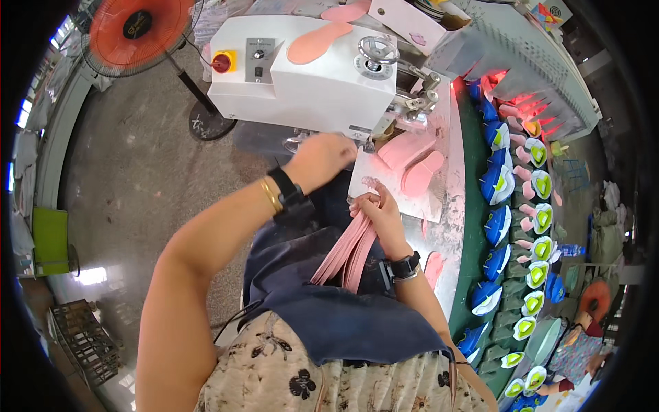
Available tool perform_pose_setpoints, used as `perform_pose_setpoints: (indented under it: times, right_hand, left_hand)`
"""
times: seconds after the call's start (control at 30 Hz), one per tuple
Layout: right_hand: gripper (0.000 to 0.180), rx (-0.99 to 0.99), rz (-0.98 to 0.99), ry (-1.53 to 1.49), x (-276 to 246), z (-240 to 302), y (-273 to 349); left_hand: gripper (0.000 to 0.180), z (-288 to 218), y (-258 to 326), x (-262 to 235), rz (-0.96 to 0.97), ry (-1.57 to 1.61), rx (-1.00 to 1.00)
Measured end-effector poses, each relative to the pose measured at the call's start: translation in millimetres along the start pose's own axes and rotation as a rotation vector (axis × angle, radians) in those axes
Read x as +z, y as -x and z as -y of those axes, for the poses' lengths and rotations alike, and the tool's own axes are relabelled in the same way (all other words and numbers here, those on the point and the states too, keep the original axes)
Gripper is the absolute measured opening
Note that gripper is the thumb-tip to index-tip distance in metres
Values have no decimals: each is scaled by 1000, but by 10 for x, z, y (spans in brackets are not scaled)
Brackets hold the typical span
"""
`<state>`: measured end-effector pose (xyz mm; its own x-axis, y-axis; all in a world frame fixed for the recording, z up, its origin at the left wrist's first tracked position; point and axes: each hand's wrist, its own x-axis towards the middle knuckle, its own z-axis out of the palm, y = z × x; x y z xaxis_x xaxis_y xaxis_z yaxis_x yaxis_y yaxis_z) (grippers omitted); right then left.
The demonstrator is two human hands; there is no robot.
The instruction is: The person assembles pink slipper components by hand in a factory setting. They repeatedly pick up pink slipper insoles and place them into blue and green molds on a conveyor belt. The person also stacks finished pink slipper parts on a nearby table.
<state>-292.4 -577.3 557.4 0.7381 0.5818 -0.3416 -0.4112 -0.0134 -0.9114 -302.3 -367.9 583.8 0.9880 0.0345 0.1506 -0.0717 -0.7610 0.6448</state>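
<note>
My right hand (382, 214) is closed around a bundle of thin pink insoles (347, 254), seen edge-on and fanning down over my dark apron. My left hand (321, 162) is at the lower front edge of a white machine (302, 89), close to its small metal foot (369, 145). Its fingers are curled, and what they hold, if anything, is hidden. On the pale work plate (364, 172) beside my hands lie a stack of pink insoles (405, 149) and a single pink insole (421, 174).
Another insole (319, 42) rests on the machine, near a handwheel (377, 51) and a red stop button (221, 62). A standing fan (137, 27) is at the far left. Rightward, a green conveyor (473, 254) carries blue-and-white shoe uppers (497, 225) past a red-glowing heater (528, 75). A person (576, 353) sits lower right.
</note>
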Motion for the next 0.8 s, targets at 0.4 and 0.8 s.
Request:
perform_pose_setpoints:
  times: [0.4, 0.8]
  right_hand:
    - [55, -16, 87, 95, 143, 103, -85]
    - [49, -66, 57, 348, 203, 29, -144]
  left_hand:
    - [18, -215, 60, 206, 114, -92, 177]
    - [20, -71, -53, 191, 282, -265, 202]
